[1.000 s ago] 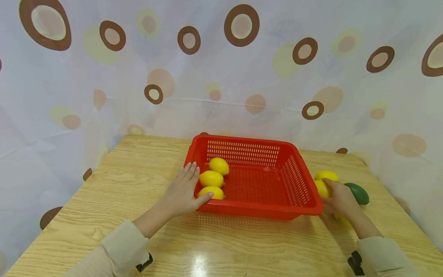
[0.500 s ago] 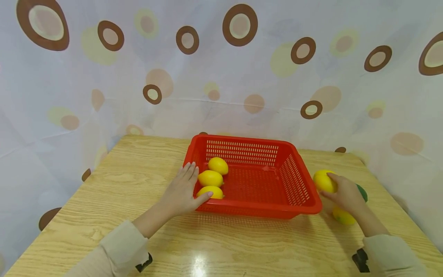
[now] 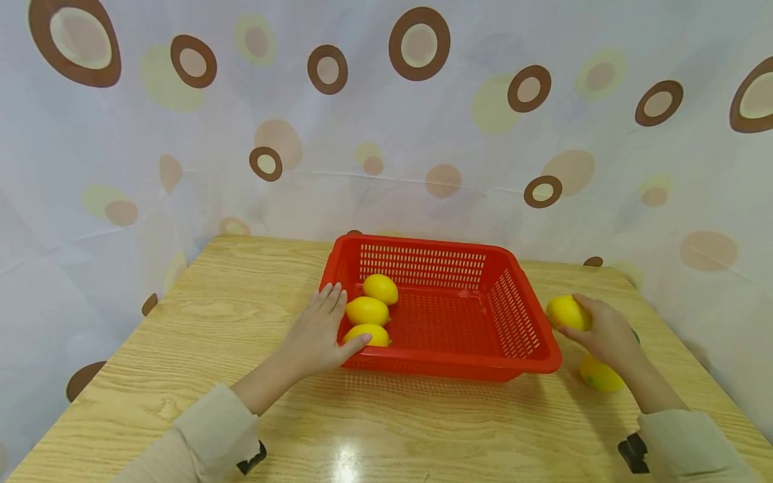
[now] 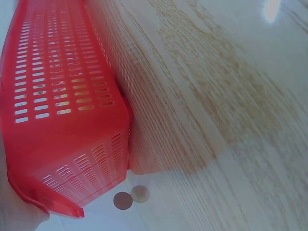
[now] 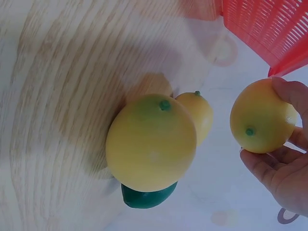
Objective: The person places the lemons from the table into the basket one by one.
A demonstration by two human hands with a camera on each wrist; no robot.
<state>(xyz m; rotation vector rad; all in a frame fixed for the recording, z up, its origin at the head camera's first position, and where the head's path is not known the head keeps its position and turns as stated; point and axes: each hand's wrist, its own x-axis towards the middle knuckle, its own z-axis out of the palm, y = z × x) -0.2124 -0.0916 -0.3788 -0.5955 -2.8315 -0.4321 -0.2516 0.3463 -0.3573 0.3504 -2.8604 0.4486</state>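
Observation:
My left hand (image 3: 317, 339) lies over the front left corner of a red plastic basket (image 3: 447, 362), its fingers straight along the left rim and the thumb across the front one. Three yellow lemons sit inside by that hand; the middle lemon (image 3: 368, 311) is fully visible. Beyond the basket's right side, my right hand (image 3: 610, 333) grips another lemon (image 5: 262, 115) between thumb and fingers, raised off the table. Below that hand lie a near lemon (image 5: 151, 144), a further lemon (image 5: 197, 115) and a dark green fruit (image 5: 147, 197), mostly hidden in the head view.
The wooden table (image 3: 241, 288) runs up to a patterned cloth (image 3: 386, 134) at the back. The perforated basket wall (image 4: 57, 72) stands close under my left wrist. Its right rim (image 3: 537, 308) rises between the held lemon and the basket's inside.
My right hand has lifted its lemon and shifted slightly right, uncovering the near lemon and covering the green fruit. My left hand stays on the basket corner.

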